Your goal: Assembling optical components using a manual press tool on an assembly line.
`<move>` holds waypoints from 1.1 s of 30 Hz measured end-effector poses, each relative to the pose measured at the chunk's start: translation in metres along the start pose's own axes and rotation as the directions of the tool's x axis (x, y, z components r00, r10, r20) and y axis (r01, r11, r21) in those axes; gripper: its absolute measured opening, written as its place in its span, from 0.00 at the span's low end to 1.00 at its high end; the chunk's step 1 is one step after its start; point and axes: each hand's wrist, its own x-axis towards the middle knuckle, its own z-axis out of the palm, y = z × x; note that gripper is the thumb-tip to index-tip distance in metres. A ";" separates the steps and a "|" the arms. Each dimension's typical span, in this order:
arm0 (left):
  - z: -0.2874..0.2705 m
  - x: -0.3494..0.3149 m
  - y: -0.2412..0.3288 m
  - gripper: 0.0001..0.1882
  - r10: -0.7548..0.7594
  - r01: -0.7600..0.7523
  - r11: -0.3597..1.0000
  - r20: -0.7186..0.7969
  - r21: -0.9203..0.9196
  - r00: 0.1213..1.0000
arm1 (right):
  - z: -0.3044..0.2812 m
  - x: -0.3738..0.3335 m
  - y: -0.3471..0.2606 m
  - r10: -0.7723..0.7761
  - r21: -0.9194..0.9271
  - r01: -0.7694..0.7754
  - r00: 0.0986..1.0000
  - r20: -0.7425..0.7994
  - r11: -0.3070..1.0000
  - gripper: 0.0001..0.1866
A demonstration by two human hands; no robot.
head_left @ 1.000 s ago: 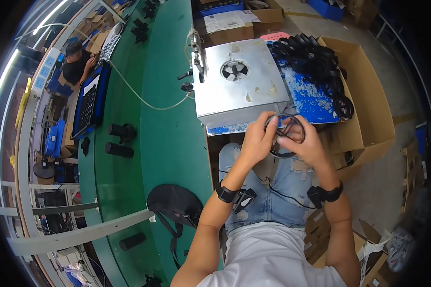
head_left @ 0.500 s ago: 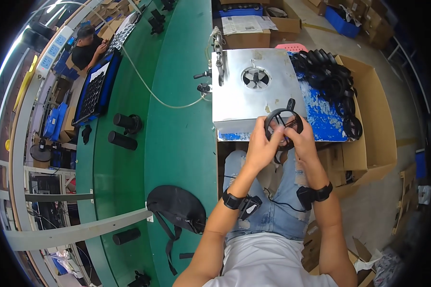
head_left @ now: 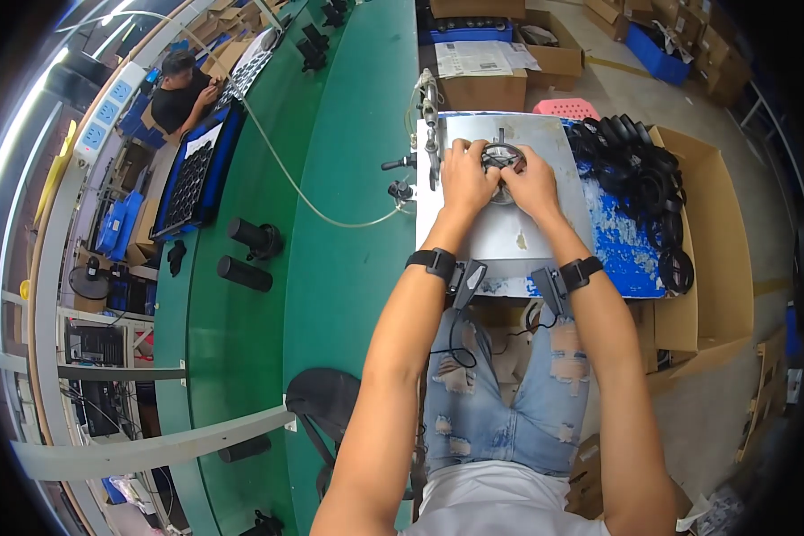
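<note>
Black ring [head_left: 506, 146]: held above the top of the metal box [head_left: 545, 223], about over its round opening [head_left: 502, 197]. Left grip [head_left: 470, 176] closes on the ring's left side, right grip [head_left: 532, 183] on its right. Whether ring touches box: cannot tell, both grips cover the spot.

Risks (judged): uneven pressure from the two sides could tilt the ring and bind it against the opening's edge. Covered sightline could let it sit off-centre. Hard pressing could bend a thin rim. Left wrist device [head_left: 469, 284] and right wrist device [head_left: 549, 288] hang near the box's front edge; lowering the forearms could knock them.
</note>
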 end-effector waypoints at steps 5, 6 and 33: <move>0.011 0.019 -0.025 0.31 0.029 -0.037 0.997 0.125 0.062 0.992 | -0.002 0.020 0.021 -0.205 -0.273 0.186 0.978 -0.043 0.944 0.24; 0.010 0.021 -0.026 0.31 0.049 -0.063 0.994 0.149 0.093 0.988 | -0.005 0.025 0.030 -0.210 -0.230 0.205 0.978 0.003 0.951 0.24; 0.009 -0.002 -0.038 0.28 0.108 -0.161 0.955 0.213 0.248 0.971 | 0.016 -0.005 0.030 -0.330 -0.530 0.256 0.943 -0.050 0.809 0.22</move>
